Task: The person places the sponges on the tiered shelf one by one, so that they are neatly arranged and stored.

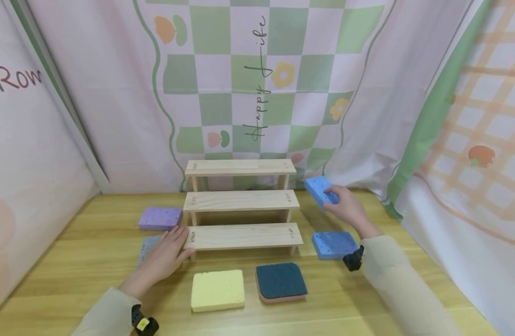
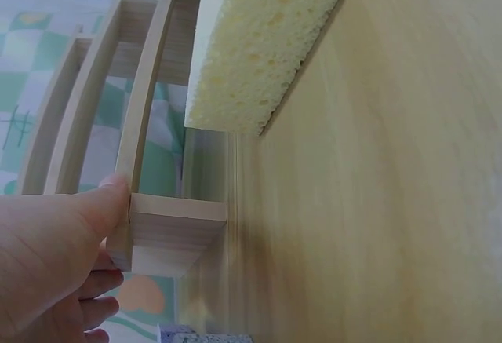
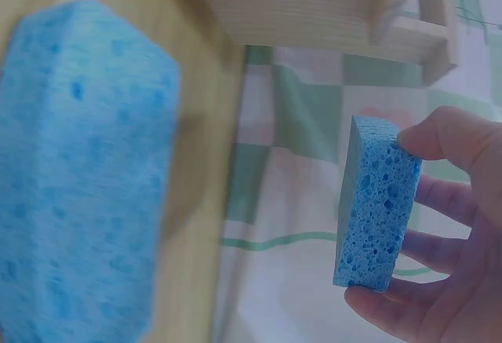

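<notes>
Beige cloth sleeves (image 1: 103,313) are nearest, at lower left and lower right. Left of centre, I see the left hand (image 1: 166,254) partly closed, thumb and fingers gripping the end of the lowest board of a three-step pale wooden shelf (image 1: 244,236). Right of centre, the right hand (image 1: 345,205) pinches a blue rectangular porous sponge (image 1: 316,187), raised and tilted. Below it lies a second blue sponge (image 1: 334,245). At bottom centre lie a yellow block sponge (image 1: 217,290) and a dark-topped, pink-bottomed sponge (image 1: 281,281); at left, a purple sponge (image 1: 160,218).

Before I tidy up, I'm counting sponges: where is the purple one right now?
In the head view, the purple sponge lies on the table left of the wooden rack, just beyond the left hand.
</notes>
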A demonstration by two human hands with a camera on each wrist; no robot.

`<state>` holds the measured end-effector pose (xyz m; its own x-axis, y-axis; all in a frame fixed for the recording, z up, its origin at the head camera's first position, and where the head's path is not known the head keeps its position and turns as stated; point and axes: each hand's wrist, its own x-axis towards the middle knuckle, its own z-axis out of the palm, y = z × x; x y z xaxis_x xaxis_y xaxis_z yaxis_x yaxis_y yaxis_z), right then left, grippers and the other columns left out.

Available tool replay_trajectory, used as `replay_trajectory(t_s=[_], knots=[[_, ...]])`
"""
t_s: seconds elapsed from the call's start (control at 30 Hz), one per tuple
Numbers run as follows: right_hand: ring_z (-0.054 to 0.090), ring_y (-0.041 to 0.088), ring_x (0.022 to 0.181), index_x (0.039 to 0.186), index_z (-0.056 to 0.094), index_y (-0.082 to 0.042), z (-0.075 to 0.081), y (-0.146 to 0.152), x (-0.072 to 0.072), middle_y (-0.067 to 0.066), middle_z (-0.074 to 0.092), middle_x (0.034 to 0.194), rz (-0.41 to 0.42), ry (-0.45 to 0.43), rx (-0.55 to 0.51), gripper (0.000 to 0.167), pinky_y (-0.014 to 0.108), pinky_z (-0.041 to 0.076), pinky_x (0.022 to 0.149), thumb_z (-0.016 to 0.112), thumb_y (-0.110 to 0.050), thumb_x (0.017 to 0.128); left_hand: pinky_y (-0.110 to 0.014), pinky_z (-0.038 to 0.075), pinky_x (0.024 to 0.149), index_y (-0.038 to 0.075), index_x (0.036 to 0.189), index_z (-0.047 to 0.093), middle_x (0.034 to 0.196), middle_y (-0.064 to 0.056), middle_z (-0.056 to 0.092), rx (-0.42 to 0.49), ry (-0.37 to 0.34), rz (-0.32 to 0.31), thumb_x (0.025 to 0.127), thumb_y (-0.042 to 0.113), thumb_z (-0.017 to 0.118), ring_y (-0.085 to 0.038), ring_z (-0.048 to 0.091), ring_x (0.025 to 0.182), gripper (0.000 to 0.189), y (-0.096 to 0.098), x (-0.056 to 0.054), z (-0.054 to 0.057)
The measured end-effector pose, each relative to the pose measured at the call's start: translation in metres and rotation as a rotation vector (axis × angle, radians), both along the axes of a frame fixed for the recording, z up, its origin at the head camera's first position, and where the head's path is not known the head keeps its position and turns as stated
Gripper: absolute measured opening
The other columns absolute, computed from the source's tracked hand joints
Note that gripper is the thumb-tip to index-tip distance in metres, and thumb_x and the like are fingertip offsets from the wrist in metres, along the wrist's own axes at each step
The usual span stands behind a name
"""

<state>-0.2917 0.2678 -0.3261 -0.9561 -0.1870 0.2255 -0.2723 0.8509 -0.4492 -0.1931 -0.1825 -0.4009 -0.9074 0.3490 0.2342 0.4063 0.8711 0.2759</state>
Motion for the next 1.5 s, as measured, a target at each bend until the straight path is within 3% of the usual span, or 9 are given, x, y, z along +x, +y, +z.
replay_trajectory(t_s=[0.37,0.57,0.77,1.27,1.5], knots=[[0.035,0.048,0.119,0.123,0.05,0.006,0.029,-0.003,0.003,0.032,0.039,0.13,0.002,0.023,0.004,0.045,0.059,0.029,0.098,0.059,-0.014,0.083,-0.054,0.02,0.105,-0.012,0.132,0.038,0.136,-0.028,0.037,-0.006,0.014,-0.003,0.094,0.028,0.053,-0.043,0.029,0.127,0.057,-0.001,-0.002,-0.003],[0.04,0.046,0.116,0.123,0.051,0.006,0.044,-0.007,0.0,0.032,0.043,0.128,0.015,0.059,0.013,0.044,0.058,0.033,0.096,0.059,-0.014,0.085,-0.054,0.02,0.105,-0.012,0.132,0.039,0.136,-0.028,0.037,-0.012,0.014,0.002,0.094,0.027,0.054,-0.043,0.029,0.127,0.057,-0.001,-0.002,-0.002],[0.039,0.044,0.118,0.127,0.048,0.003,0.056,-0.013,-0.005,0.029,0.039,0.133,0.021,0.042,0.003,0.045,0.058,0.035,0.094,0.055,-0.015,0.087,-0.054,0.02,0.105,-0.013,0.132,0.038,0.136,-0.029,0.037,-0.003,0.012,-0.003,0.094,0.026,0.054,-0.044,0.029,0.127,0.057,0.0,0.0,0.001],[0.036,0.042,0.122,0.121,0.054,0.004,0.064,-0.043,-0.021,0.027,0.042,0.132,0.112,0.14,0.015,0.041,0.053,0.031,0.1,0.06,-0.01,0.083,-0.054,0.019,0.105,-0.013,0.132,0.038,0.135,-0.029,0.037,-0.012,0.002,-0.003,0.094,0.026,0.053,-0.044,0.029,0.127,0.056,-0.001,-0.003,0.0],[0.034,0.041,0.125,0.122,0.054,0.002,0.065,-0.058,-0.025,0.026,0.04,0.134,0.137,0.128,0.017,0.041,0.052,0.028,0.102,0.061,-0.011,0.084,-0.054,0.019,0.105,-0.013,0.132,0.038,0.135,-0.029,0.037,-0.011,0.006,-0.008,0.094,0.027,0.054,-0.044,0.029,0.127,0.057,-0.002,-0.003,0.0]])
